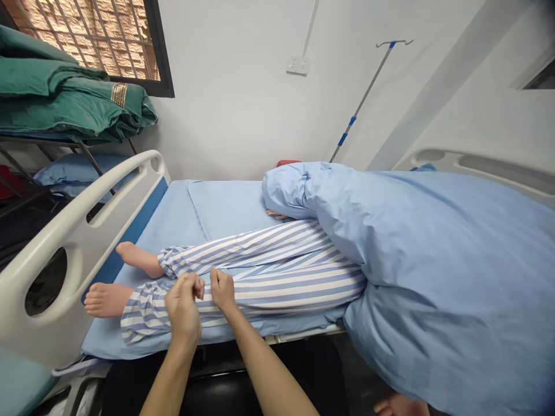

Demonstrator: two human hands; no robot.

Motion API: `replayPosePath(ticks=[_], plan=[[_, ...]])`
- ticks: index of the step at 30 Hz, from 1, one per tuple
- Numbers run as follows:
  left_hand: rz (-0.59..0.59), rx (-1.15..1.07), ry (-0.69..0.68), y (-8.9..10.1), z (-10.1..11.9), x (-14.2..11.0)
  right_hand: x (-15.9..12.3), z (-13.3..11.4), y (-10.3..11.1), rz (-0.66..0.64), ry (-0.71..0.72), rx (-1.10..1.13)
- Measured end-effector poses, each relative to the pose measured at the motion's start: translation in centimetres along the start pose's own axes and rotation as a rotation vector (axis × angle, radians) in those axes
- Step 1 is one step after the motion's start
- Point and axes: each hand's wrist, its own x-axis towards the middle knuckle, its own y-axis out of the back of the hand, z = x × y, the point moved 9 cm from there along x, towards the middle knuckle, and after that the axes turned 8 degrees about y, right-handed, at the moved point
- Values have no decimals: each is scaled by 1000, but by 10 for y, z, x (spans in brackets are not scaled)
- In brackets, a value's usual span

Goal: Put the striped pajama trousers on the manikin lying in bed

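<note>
The left hand and right hand both pinch the striped trousers; a shallow hold on thin cloth could slip free.

The left hand and right hand pinch striped pajama trousers.

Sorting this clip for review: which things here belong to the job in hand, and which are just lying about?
Job in hand: left hand, right hand, striped pyjama trousers.
Lying about: blue quilt, green folded bedding, drip stand.
</note>
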Motion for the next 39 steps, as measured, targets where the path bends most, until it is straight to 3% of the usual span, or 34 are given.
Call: replayPosePath(ticks=[5, 11, 17, 23, 33, 36, 39], plan=[[-45, 80, 152, -35, -59, 31, 3, 5, 4, 61, -19, 152], [-101, 517, -1, -48, -98, 37, 4, 19, 6, 153, -111, 357], [-102, 622, -55, -47, -99, 37, 9, 13, 11, 104, -122, 272], [-163, 736, -9, -53, -104, 34, 14, -5, 35, 9, 14, 50], [-181, 847, 5, -60, -103, 32, 6, 29, 34, 101, -83, 89], [-227, 754, 51, -69, -101, 35, 7, 30, 37, 128, -94, 150], [-247, 500, 99, -82, -93, 38, 7, 30, 40, 155, -100, 218]])
